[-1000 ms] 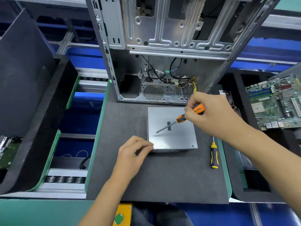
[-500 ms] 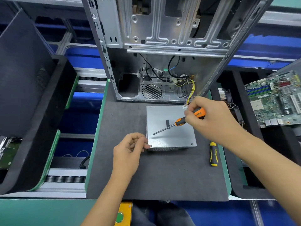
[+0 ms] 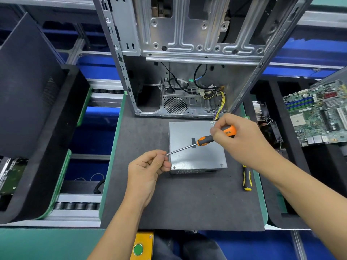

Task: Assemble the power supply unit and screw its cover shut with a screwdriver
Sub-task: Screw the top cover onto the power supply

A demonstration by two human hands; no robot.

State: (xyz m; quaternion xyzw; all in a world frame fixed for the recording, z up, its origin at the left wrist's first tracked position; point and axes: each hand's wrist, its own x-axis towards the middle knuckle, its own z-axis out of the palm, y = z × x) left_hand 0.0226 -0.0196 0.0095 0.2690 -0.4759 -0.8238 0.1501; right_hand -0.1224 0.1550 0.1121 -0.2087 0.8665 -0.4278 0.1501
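Note:
A grey metal power supply unit (image 3: 199, 158) lies flat on the dark mat (image 3: 184, 203), cover up, with a black strip in its middle. My right hand (image 3: 238, 139) grips the orange-and-black screwdriver (image 3: 204, 140) by its handle; the shaft slants down to the left. Its tip meets the fingertips of my left hand (image 3: 148, 167), which sits at the unit's left edge with fingers curled and pinched together at the tip. Whether a screw is between them is too small to tell. Screws show at the cover's two near corners.
An open computer case (image 3: 187, 53) with loose cables stands behind the unit. A yellow-and-black screwdriver (image 3: 247, 178) lies on the mat to the right. A motherboard (image 3: 319, 113) rests in a black tray at far right. Black foam trays (image 3: 33, 109) fill the left side.
My left hand lifted off the unit's near-left corner and rose to meet the screwdriver tip. My right hand swung the screwdriver tip leftward to the left fingers.

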